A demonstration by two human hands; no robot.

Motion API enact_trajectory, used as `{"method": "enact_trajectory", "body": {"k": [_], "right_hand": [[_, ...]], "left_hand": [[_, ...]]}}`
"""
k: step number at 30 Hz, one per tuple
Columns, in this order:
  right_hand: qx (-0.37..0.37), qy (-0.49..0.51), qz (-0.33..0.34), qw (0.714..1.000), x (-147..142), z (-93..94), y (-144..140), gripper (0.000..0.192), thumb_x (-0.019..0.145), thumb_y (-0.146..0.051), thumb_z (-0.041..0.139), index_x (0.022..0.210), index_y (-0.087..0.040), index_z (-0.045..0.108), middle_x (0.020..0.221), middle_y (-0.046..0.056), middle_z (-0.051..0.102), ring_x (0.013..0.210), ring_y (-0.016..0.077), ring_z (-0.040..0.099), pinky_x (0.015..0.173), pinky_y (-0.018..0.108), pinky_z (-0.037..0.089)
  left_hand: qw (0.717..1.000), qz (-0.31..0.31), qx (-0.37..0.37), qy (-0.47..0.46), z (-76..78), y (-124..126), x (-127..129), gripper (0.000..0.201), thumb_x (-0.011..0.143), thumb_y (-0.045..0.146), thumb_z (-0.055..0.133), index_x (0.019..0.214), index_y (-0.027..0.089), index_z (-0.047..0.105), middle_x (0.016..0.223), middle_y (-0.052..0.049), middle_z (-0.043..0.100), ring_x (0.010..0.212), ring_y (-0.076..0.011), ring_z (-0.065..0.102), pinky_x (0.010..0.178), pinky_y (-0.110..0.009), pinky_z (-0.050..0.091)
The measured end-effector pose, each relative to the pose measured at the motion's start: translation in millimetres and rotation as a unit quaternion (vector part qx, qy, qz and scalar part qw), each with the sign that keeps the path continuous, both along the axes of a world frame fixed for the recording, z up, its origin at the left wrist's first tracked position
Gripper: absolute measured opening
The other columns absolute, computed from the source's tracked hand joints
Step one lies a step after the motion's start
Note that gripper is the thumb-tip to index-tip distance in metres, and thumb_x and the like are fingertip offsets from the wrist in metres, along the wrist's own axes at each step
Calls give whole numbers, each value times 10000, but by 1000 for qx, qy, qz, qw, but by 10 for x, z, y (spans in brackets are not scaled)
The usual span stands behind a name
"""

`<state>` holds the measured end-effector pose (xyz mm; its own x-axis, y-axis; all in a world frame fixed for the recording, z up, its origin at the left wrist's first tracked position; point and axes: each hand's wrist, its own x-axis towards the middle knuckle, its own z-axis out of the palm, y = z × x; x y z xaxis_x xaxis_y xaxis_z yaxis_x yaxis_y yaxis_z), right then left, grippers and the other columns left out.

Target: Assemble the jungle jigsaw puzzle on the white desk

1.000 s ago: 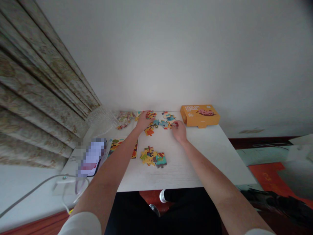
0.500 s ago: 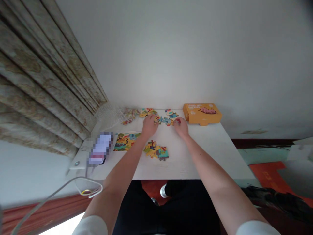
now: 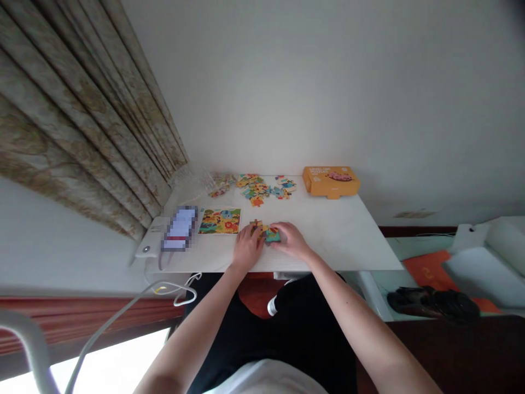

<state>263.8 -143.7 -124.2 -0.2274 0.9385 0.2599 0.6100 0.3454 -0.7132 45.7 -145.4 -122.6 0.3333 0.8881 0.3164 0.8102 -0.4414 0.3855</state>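
Note:
A joined cluster of puzzle pieces (image 3: 260, 226), yellow and teal, lies near the front of the white table. From its left, my left hand (image 3: 247, 246) covers part of it, fingers bent onto the pieces. At the right end, my right hand (image 3: 290, 241) has its thumb and fingers closed around the teal pieces. Whether a loose piece is beneath the fingers is hidden. Left of my hands lies a picture card (image 3: 220, 221) with a lion and other animals. Loose puzzle pieces (image 3: 255, 190) are spread farther back, with blue ones (image 3: 282, 191) to their right.
An orange puzzle box (image 3: 333, 181) stands at the back right by the wall. At the left are a phone (image 3: 179, 229), its cable and a clear crinkled plastic wrapper (image 3: 191, 183). A patterned curtain (image 3: 123, 98) hangs beside the table (image 3: 344, 235).
Both hands have come back from the loose pieces at the rear to the joined cluster near the front edge. The head view has shifted slightly.

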Motion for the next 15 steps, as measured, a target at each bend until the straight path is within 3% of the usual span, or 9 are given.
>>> {"method": "enact_trajectory", "body": {"k": [2, 5, 9, 15], "right_hand": [[15, -7, 3, 1000, -43, 22, -81, 481, 764, -287, 852, 1221, -284, 702, 1213, 66, 739, 1162, 288, 654, 1065, 476, 487], [24, 4, -47, 999, -41, -6, -91, 448, 784, -281, 845, 1207, -260, 699, 1185, 83, 738, 1118, 279, 665, 1023, 451, 515], [48, -5, -121, 991, 16, -74, -8, 441, 784, -273, 839, 1199, -223, 698, 1179, 113, 742, 1108, 299, 671, 1026, 471, 515], [71, -53, -150, 985, 45, -84, 152, 414, 831, -308, 797, 1224, -230, 691, 1214, 111, 746, 1136, 314, 660, 1048, 495, 485]], "left_hand": [[1000, -17, -2, 16, 0, 76, 11, 428, 994, 188, 524, 1410, 248, 610, 1434, -145, 627, 1329, -296, 589, 1147, -477, 480], [998, -35, -9, 47, 38, 233, 20, 434, 996, 140, 485, 1399, 233, 618, 1449, -146, 621, 1352, -285, 582, 1180, -476, 445], [995, -44, -22, 83, 123, 463, 49, 404, 1016, 146, 465, 1367, 262, 628, 1443, -127, 632, 1389, -284, 562, 1229, -548, 365], [993, -58, -33, 94, 168, 693, 119, 378, 1024, 155, 455, 1342, 253, 634, 1443, -133, 633, 1396, -279, 558, 1244, -575, 323]]}}
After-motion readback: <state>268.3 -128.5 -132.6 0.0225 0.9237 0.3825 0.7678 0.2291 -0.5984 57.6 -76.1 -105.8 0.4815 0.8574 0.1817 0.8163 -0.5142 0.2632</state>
